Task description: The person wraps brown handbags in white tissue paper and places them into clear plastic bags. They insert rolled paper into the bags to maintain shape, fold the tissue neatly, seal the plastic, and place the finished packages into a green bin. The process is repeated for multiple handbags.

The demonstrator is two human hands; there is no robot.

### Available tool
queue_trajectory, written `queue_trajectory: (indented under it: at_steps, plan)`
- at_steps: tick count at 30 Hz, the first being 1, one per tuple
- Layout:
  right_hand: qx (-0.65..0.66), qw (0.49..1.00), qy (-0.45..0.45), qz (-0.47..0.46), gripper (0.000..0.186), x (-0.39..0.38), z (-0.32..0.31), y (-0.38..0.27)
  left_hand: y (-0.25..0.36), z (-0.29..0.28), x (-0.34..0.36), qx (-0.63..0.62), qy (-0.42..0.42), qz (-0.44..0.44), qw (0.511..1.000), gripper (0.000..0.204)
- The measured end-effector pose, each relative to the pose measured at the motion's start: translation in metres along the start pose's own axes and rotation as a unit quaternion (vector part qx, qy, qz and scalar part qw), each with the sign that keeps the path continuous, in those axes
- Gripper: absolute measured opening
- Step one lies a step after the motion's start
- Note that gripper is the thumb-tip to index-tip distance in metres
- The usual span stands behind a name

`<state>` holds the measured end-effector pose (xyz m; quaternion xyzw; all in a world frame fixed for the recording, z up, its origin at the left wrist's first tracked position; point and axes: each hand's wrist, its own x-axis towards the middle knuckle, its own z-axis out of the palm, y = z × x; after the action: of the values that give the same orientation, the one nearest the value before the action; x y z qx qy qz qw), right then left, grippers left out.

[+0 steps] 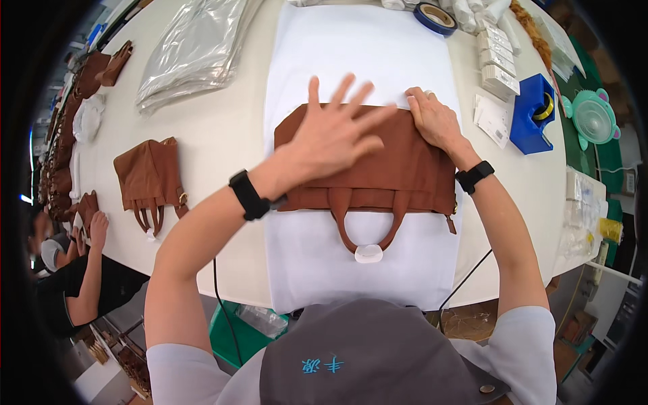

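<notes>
A flat brown handbag (398,175) lies on a white sheet (364,61) in front of me, its two handles (368,229) pointing toward me with a white wrap around them. My left hand (337,131) hovers over the bag's upper left part, fingers spread wide, holding nothing. My right hand (432,118) presses down on the bag's far right edge, fingers bent over it. Both wrists wear black bands.
A second brown bag (148,179) lies at the left. Clear plastic bags (192,50) are piled at the far left. A blue tape dispenser (533,111), white boxes (496,64) and a tape roll (435,17) sit at the right. Another person (74,270) sits at the lower left.
</notes>
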<state>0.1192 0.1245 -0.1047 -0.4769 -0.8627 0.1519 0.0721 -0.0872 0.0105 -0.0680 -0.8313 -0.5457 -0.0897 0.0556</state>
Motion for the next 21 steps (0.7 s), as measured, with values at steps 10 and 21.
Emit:
queue_trajectory:
  at_steps: [10,21]
  plan:
    - [0.053,0.996,0.066,-0.039,0.035,0.0,0.004,0.002,0.017,0.025,-0.025,-0.058,-0.041,-0.06,0.996,0.061]
    - [-0.062,0.968,0.148,-0.194,0.051,-0.028,-0.013,0.019,0.02,0.029,-0.024,-0.077,-0.086,-0.068,0.991,0.064]
